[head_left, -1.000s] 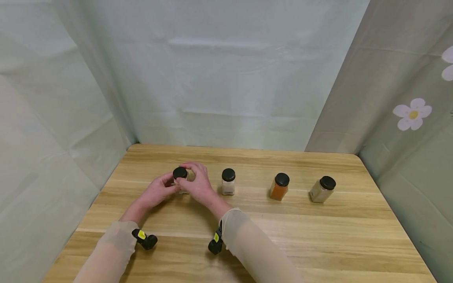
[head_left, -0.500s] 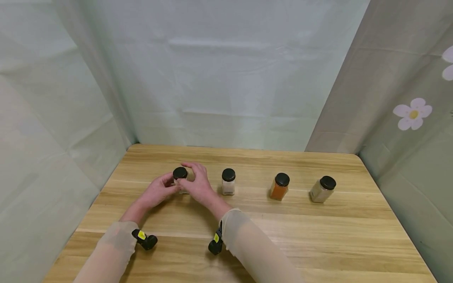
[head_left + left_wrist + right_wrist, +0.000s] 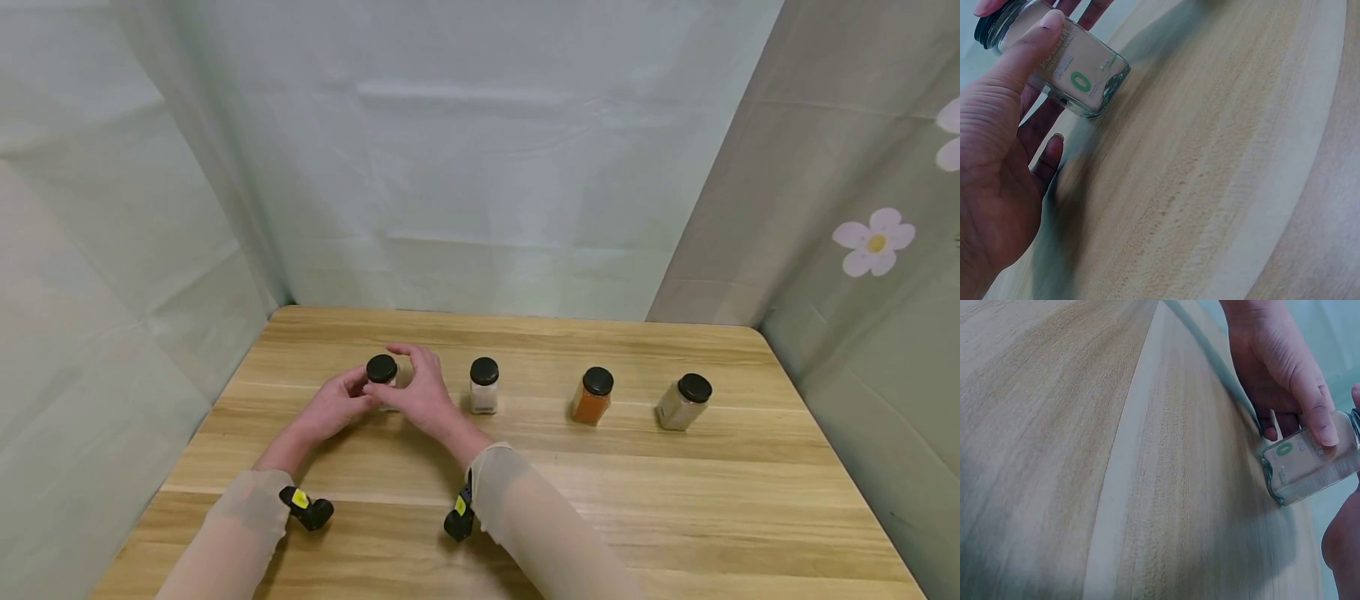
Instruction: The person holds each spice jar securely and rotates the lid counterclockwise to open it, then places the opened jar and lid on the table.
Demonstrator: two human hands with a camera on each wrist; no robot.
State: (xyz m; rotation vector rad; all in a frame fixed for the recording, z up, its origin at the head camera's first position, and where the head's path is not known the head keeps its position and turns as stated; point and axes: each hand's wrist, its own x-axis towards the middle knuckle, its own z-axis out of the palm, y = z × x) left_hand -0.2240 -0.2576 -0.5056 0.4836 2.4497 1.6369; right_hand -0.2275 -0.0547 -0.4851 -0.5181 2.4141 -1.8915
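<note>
At the left of the table, a square glass spice jar (image 3: pixel 382 374) with a black lid stands between both hands. My left hand (image 3: pixel 335 406) grips its body; in the left wrist view the thumb lies over the label of the jar (image 3: pixel 1079 72), with fingers behind. My right hand (image 3: pixel 424 393) curves round the lid, thumb in front and index finger behind. A small gap shows between index finger and lid. The right wrist view shows the jar's (image 3: pixel 1310 459) base at the tabletop; the right fingertips' contact with the lid is partly hidden.
To the right stand a jar with pale contents (image 3: pixel 483 394), a jar with orange powder (image 3: pixel 591 406) and a jar with beige powder (image 3: pixel 679 410), all black-lidded. They share the wooden table (image 3: pixel 675 517). Pale cloth (image 3: pixel 480 192) hangs behind and at both sides.
My right thumb has slid left across the front of the jar, just below the lid. The right index finger has shifted slightly back and right. My left hand and the other jars stay put.
</note>
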